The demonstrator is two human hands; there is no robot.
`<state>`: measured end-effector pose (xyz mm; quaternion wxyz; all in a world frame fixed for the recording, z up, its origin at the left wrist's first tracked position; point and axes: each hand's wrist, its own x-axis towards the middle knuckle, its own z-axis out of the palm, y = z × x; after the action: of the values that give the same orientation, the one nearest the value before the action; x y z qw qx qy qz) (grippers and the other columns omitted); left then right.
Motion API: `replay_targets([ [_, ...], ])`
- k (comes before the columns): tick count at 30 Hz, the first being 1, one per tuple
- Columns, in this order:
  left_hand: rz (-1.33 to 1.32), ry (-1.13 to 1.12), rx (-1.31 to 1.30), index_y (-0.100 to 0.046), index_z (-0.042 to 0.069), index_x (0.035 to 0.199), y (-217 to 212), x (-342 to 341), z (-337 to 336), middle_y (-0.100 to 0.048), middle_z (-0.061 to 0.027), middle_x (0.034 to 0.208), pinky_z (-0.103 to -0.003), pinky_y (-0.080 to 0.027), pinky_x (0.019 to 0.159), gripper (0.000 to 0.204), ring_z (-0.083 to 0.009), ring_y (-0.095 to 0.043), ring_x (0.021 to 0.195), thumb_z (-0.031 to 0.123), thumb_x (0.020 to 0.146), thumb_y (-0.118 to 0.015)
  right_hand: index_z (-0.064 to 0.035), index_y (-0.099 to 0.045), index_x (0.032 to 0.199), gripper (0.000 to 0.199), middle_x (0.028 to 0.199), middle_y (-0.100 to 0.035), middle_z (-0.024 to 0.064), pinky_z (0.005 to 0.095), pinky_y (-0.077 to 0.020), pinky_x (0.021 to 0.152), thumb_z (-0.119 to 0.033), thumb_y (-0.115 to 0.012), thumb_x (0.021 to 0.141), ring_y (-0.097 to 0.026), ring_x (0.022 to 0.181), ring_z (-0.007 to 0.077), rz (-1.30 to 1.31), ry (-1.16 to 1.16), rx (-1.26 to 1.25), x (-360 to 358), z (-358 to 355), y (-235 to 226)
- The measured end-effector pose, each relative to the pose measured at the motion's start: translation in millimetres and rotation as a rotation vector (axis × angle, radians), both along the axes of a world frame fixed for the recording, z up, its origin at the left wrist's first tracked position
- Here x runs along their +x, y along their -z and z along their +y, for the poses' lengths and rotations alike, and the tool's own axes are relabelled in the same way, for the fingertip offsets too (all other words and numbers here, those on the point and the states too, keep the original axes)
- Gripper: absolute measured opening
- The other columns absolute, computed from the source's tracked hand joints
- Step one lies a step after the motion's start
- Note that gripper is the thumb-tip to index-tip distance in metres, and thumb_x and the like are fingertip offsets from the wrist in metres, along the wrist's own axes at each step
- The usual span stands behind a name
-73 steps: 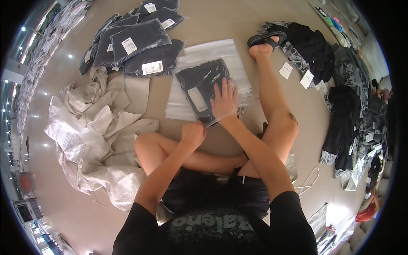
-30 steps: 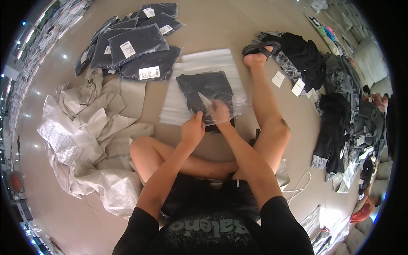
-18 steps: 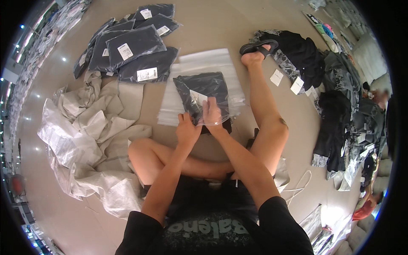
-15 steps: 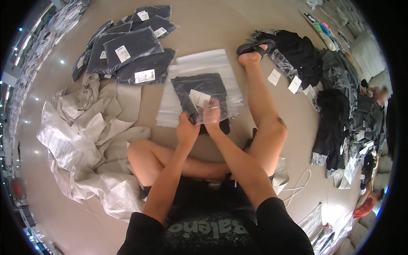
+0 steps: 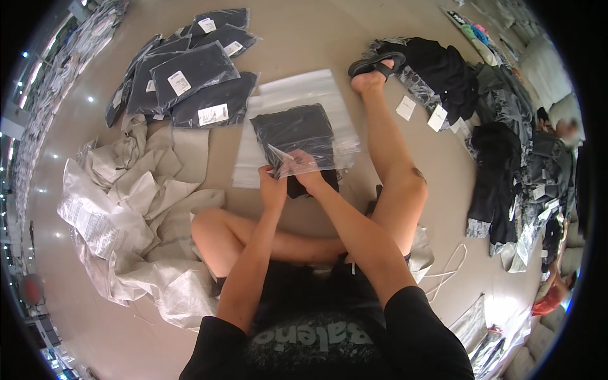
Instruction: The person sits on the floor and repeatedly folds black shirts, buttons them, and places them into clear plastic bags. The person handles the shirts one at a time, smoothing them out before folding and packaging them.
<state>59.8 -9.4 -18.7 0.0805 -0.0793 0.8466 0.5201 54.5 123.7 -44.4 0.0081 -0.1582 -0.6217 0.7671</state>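
A dark folded garment (image 5: 297, 126) lies in a clear plastic bag (image 5: 326, 166), on top of a stack of flat clear bags (image 5: 297, 87). Its lower end shows dark past the bag's near edge. My left hand (image 5: 273, 187) is closed, pinching the bag's edge at the near left corner. My right hand (image 5: 305, 170) reaches under the clear film, its fingers closed on a white tag (image 5: 276, 154) that stands tilted over the garment. Film glare partly hides these fingertips.
Bagged dark garments (image 5: 196, 76) with white labels are piled at the far left. A crumpled pale woven sack (image 5: 139, 209) lies left of my legs. Loose black and grey garments (image 5: 494, 171) with tags spread along the right. My sandalled foot (image 5: 373, 73) rests beside them.
My right hand has moved slightly left and down under the film. The white tag, flat before, is now turned up on edge. My left hand has shifted slightly left.
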Motion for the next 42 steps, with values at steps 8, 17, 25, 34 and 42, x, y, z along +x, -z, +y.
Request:
replay_targets([
  [8,-0.055,0.01,0.026,-0.059,0.001,0.13,12,-10,-9,-0.069,-0.0144,0.099,-0.04,-0.054,0.083,0.061,-0.0278,-0.067,0.092,0.048,0.095,-0.079,0.001,-0.066,0.113,0.02,0.097,-0.074,0.0095,0.0341,-0.0559,0.085,-0.014,-0.07,0.101,-0.069,0.091,0.0176,-0.036,-0.072,0.107,3,0,-12],
  [17,0.03,0.054,-0.096,-0.059,0.0,0.13,16,-12,-11,-0.073,-0.0215,0.1,-0.046,-0.055,0.085,0.047,-0.037,-0.071,0.094,0.031,0.097,-0.074,0.0003,-0.06,0.112,0.033,0.098,-0.072,0.0172,0.0388,-0.0546,0.078,-0.031,-0.067,0.107,-0.069,0.089,0.0205,-0.1,-0.015,0.36,-3,-5,-8],
  [25,0.157,-0.016,-0.097,-0.059,0.005,0.133,9,-1,-18,-0.076,-0.0226,0.096,-0.05,-0.056,0.085,0.04,-0.0408,-0.074,0.091,0.011,0.095,-0.069,-0.0019,-0.059,0.116,0.026,0.103,-0.074,0.0246,0.0482,-0.0562,0.082,-0.027,-0.06,0.11,-0.074,0.097,0.0397,-0.099,0.365,0.581,-1,-18,-29],
  [34,0.208,0.257,-0.203,-0.055,0.006,0.133,8,-9,-24,-0.075,-0.0246,0.105,-0.051,-0.055,0.09,0.036,-0.0437,-0.074,0.1,-0.002,0.098,-0.058,-0.0079,-0.07,0.125,0.022,0.116,-0.07,0.0177,0.0462,-0.0549,0.093,-0.014,-0.065,0.104,-0.068,0.111,0.0402,0.266,0.586,0.835,-8,-1,-32],
  [42,0.112,0.4,-0.096,-0.057,0.004,0.128,-12,-18,-28,-0.074,-0.0258,0.11,-0.048,-0.055,0.092,0.035,-0.0432,-0.072,0.105,-0.003,0.094,-0.063,-0.0056,-0.076,0.114,0.018,0.113,-0.07,0.0187,0.045,-0.0544,0.096,-0.001,-0.067,0.099,-0.068,0.106,0.0388,0.439,0.619,0.811,-19,22,-30],
])
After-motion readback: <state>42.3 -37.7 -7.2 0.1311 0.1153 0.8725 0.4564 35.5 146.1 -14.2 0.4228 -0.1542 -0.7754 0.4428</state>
